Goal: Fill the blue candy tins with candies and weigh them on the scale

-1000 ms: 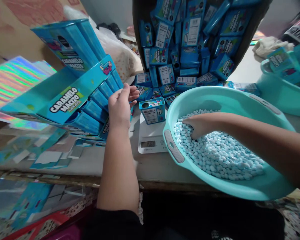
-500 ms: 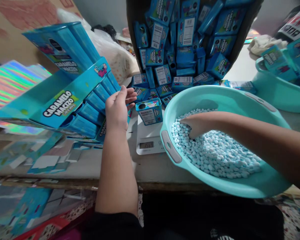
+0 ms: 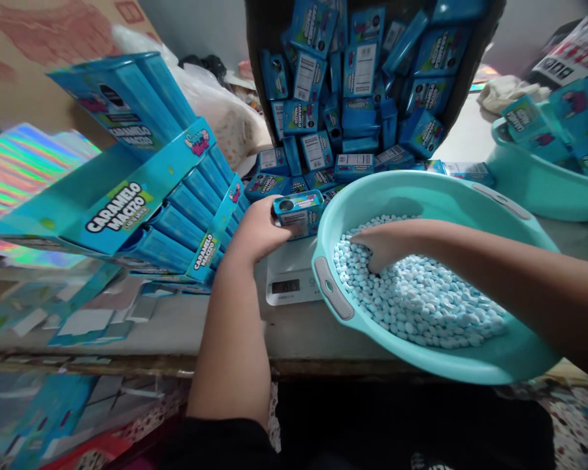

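Tabletop tray (image 3: 127,207) part-filled, loose boxes (image 3: 360,122) lay beyond the left hand (image 3: 259,234), which gripped a box (image 3: 301,203). Candies (image 3: 436,305) hid the right hand's (image 3: 381,243) grip.

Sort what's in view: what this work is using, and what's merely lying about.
Likely in use:
small blue box, left hand around it
scale
candies, right hand in them
turquoise tub
piled boxes
display carton

Apparently just lying about:
crumpled cloth
plastic bag
card scraps
shiny sheet
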Available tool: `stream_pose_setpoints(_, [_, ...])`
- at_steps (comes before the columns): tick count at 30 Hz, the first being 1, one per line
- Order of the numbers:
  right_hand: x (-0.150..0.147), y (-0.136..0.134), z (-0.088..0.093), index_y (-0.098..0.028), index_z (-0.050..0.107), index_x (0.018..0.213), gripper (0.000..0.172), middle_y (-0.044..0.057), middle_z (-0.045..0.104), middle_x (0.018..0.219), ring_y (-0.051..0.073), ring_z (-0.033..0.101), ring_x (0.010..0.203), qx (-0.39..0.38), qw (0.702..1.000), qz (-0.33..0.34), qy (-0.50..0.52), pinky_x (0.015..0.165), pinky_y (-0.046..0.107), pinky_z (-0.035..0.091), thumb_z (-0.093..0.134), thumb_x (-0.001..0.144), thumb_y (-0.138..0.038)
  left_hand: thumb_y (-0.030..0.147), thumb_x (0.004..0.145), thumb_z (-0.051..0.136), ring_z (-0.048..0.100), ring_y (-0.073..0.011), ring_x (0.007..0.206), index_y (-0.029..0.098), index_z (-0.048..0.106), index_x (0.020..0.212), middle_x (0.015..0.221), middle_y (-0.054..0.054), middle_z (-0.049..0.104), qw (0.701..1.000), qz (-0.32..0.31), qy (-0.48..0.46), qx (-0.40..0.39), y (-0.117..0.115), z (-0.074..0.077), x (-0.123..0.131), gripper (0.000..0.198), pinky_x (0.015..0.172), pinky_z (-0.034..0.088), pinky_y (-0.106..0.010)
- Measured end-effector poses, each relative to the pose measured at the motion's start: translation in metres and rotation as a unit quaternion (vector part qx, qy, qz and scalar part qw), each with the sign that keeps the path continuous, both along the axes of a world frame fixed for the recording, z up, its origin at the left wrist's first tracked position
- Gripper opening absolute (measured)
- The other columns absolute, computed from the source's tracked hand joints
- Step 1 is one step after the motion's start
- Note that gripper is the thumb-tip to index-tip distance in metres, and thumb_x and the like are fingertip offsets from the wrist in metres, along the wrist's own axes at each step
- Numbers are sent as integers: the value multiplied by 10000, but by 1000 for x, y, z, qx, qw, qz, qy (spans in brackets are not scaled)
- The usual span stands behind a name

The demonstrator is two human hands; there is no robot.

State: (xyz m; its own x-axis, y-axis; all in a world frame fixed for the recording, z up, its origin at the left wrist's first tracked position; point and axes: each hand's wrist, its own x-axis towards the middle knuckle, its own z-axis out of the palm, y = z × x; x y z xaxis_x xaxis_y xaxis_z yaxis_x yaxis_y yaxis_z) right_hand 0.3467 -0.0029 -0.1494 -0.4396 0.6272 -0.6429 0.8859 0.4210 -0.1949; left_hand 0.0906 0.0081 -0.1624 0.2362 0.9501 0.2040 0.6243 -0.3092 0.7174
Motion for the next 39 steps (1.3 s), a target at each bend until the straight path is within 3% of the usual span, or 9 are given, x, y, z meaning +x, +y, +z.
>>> stream_pose_setpoints(2, [1, 1, -2, -145, 493, 1476, 806, 175, 583, 1393, 353, 606, 1163, 2, 1000, 2, 4, 913, 425, 528, 681, 713, -321, 283, 745, 762, 659, -296, 1007, 188, 708, 1134, 1034, -92, 721, 988, 35, 17, 148, -1, -4, 13, 404, 880, 523, -395])
stream_pose_setpoints(5, [1, 2, -4, -149, 491, 1473, 801, 163, 597, 1377, 336, 622, 1117, 1, 1000, 6, 9, 892, 416, 529, 682, 712, -312, 260, 848, 682, 587, -296, 1079, 241, 652, 1309, 1126, -105, 665, 930, 74, 101, 345, -9, -4, 28, 462, 1007, 434, -471])
stream_pose_setpoints(9, [1, 1, -3, -127, 538, 1410, 747, 138, 639, 1295, 302, 627, 1055, 1, 1000, 20, 21, 878, 377, 514, 694, 695, -277, 264, 971, 563, 540, -273, 1070, 373, 642, 1325, 1154, -66, 655, 887, -23, 209, 412, -18, -5, 34, 379, 993, 402, -477])
stream_pose_setpoints(16, [1, 0, -3, -134, 556, 1379, 696, 128, 666, 1191, 275, 633, 951, 8, 1000, 17, 14, 765, 350, 502, 675, 709, -279, 219, 966, 556, 531, -262, 1096, 427, 636, 1321, 1178, -47, 659, 858, 5, 179, 481, -12, -8, 29, 420, 998, 391, -454])
stream_pose_setpoints(22, [-1, -1, -1, -117, 543, 1404, 712, 134, 661, 1214, 266, 626, 947, 5, 1000, 15, 16, 765, 349, 495, 675, 720, -265, 178, 942, 552, 512, -289, 1138, 410, 648, 1322, 1197, -58, 656, 879, -10, 202, 432, -10, -7, 26, 455, 1013, 399, -479])
stream_pose_setpoints(26, [1, -1, -3, -128, 546, 1407, 717, 138, 664, 1216, 281, 634, 955, 8, 1000, 11, 14, 736, 350, 500, 676, 718, -278, 151, 913, 563, 509, -285, 1150, 443, 648, 1311, 1212, -39, 645, 881, 23, 164, 444, -8, -6, 20, 501, 1051, 378, -493])
stream_pose_setpoints(32, [1, -1, -3, -136, 510, 1456, 777, 157, 622, 1330, 316, 628, 1073, 10, 1000, 5, 14, 827, 381, 516, 681, 712, -280, 167, 879, 592, 553, -286, 1118, 371, 645, 1335, 1192, -52, 655, 890, 26, 151, 429, -6, -4, 14, 502, 1019, 430, -477])
stream_pose_setpoints(36, [0, -1, 0, -133, 534, 1436, 750, 164, 640, 1290, 327, 635, 1061, 5, 1000, 4, 10, 826, 400, 526, 681, 716, -283, 211, 806, 688, 616, -276, 1087, 258, 697, 1247, 1139, -69, 686, 933, 58, 100, 341, -4, -1, 13, 444, 1010, 481, -440])
stream_pose_setpoints(39, [1, -1, -1, -157, 487, 1489, 814, 164, 612, 1354, 345, 618, 1120, 4, 1000, 1, 10, 882, 432, 526, 689, 713, -296, 215, 719, 753, 660, -281, 1070, 179, 717, 1149, 1123, -85, 717, 980, 76, 22, 184, -2, 2, 9, 433, 972, 528, -408])
